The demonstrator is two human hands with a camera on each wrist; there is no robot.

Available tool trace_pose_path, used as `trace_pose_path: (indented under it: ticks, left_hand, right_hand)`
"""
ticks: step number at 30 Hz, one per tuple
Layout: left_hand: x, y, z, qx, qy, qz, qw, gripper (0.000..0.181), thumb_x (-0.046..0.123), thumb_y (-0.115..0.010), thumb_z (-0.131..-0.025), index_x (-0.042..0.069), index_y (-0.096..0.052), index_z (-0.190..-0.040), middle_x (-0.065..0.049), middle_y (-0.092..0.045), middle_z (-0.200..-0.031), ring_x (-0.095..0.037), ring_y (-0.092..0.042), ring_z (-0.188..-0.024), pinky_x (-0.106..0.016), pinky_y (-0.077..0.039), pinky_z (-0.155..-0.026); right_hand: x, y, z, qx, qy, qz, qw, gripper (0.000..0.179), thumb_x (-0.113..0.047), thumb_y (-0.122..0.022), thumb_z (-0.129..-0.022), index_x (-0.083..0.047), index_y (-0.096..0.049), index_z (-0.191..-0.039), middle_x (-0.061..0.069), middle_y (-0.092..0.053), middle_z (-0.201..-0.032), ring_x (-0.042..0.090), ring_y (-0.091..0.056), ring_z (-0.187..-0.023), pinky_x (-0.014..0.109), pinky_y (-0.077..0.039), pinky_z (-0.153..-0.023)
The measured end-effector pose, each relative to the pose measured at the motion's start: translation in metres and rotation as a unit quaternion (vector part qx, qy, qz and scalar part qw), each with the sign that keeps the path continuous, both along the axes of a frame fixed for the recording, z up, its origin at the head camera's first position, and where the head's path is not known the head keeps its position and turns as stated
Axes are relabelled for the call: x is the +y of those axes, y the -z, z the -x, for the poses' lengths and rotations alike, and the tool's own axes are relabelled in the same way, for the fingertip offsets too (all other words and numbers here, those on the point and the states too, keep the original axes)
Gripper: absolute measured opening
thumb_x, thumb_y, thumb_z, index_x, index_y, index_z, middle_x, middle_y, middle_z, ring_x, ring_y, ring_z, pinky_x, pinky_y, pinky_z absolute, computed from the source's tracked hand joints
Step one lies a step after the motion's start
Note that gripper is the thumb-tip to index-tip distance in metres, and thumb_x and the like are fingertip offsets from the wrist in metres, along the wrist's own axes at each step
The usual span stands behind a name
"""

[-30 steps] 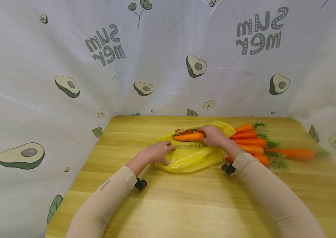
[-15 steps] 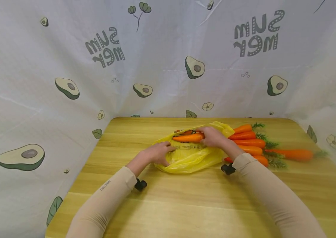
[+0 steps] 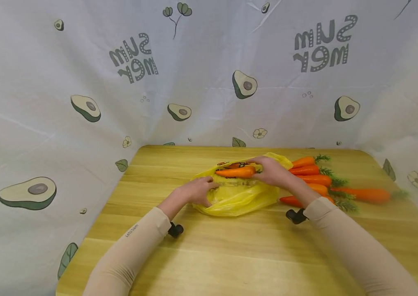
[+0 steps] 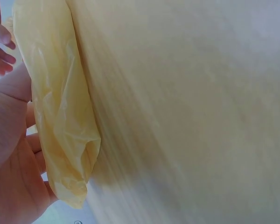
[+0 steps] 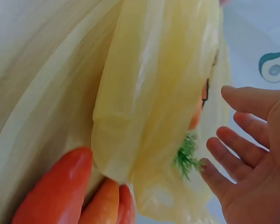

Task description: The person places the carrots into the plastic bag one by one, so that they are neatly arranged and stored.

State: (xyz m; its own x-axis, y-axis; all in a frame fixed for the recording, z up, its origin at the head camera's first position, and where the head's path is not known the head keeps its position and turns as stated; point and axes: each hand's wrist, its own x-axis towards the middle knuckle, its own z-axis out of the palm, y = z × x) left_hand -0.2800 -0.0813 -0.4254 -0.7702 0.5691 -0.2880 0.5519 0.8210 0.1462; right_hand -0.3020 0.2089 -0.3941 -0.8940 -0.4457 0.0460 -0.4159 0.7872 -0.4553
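Note:
A yellow plastic bag (image 3: 245, 199) lies on the table with its mouth gaping toward me. Inside it rests an orange carrot (image 3: 235, 172), tip to the left, its green top (image 5: 189, 154) showing at the bag's right side. My left hand (image 3: 195, 191) is at the left part of the mouth, thumb and fingers spread and tucked behind the bag's front wall, as the left wrist view shows. My right hand (image 3: 273, 170) is just right of the carrot's top, fingers spread apart and holding nothing. Another patch of orange shows behind the carrot in the bag.
Several loose carrots (image 3: 316, 179) with green tops lie in a stack right of the bag, partly under my right forearm. One more carrot (image 3: 368, 195) lies farther right. A white printed curtain (image 3: 209, 74) hangs around the wooden table (image 3: 231, 255).
My right hand has let go of the carrot in the bag and drawn slightly right, uncovering its top. My left hand and the bag have stayed in place.

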Motion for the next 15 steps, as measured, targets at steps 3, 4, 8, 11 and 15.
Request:
trace_pose_path:
  ticks: [3, 4, 8, 11, 15]
  left_hand:
    - [-0.001, 0.0, 0.0, -0.005, -0.008, -0.001, 1.0, 0.078, 0.036, -0.075, -0.09, 0.026, -0.038, -0.157, -0.01, -0.033, -0.162, -0.032, -0.041, -0.144, -0.047, -0.039, -0.116]
    - [-0.001, 0.001, -0.001, -0.007, -0.01, -0.002, 0.9999, 0.078, 0.036, -0.075, -0.09, 0.026, -0.037, -0.157, -0.01, -0.033, -0.162, -0.032, -0.04, -0.144, -0.047, -0.039, -0.116]
    - [-0.002, 0.002, 0.0, -0.011, -0.01, -0.008, 0.9999, 0.078, 0.036, -0.075, -0.09, 0.027, -0.037, -0.158, -0.01, -0.032, -0.162, -0.032, -0.04, -0.144, -0.047, -0.04, -0.115]
    - [-0.002, 0.002, 0.0, -0.011, -0.007, -0.01, 0.9999, 0.078, 0.035, -0.075, -0.09, 0.026, -0.037, -0.158, -0.01, -0.032, -0.162, -0.032, -0.04, -0.144, -0.047, -0.04, -0.115]
    - [-0.002, 0.001, 0.0, -0.012, -0.01, -0.01, 0.9998, 0.078, 0.034, -0.074, -0.091, 0.026, -0.036, -0.158, -0.011, -0.031, -0.163, -0.032, -0.039, -0.145, -0.047, -0.039, -0.116]
  right_hand:
    - [0.006, -0.005, -0.008, 0.006, -0.005, 0.005, 1.0, 0.059, -0.011, -0.074, -0.091, -0.002, -0.053, -0.144, 0.024, -0.053, -0.146, 0.044, -0.052, -0.13, 0.061, -0.044, -0.106]
    - [0.007, -0.007, -0.011, 0.01, -0.009, 0.005, 0.9999, 0.059, -0.012, -0.074, -0.091, -0.002, -0.053, -0.144, 0.023, -0.053, -0.145, 0.043, -0.052, -0.129, 0.061, -0.045, -0.105]
    - [0.017, -0.012, -0.024, 0.015, -0.018, 0.003, 0.9997, 0.058, -0.015, -0.073, -0.092, -0.002, -0.052, -0.145, 0.023, -0.054, -0.144, 0.043, -0.053, -0.128, 0.061, -0.045, -0.103]
    - [0.025, -0.015, -0.034, 0.007, -0.017, 0.004, 0.9998, 0.059, -0.015, -0.074, -0.092, -0.002, -0.052, -0.145, 0.023, -0.053, -0.145, 0.044, -0.052, -0.129, 0.062, -0.045, -0.102]
    - [0.036, -0.018, -0.045, 0.007, -0.02, 0.004, 0.9998, 0.06, -0.013, -0.075, -0.09, -0.003, -0.053, -0.145, 0.022, -0.053, -0.145, 0.044, -0.052, -0.129, 0.062, -0.046, -0.101]
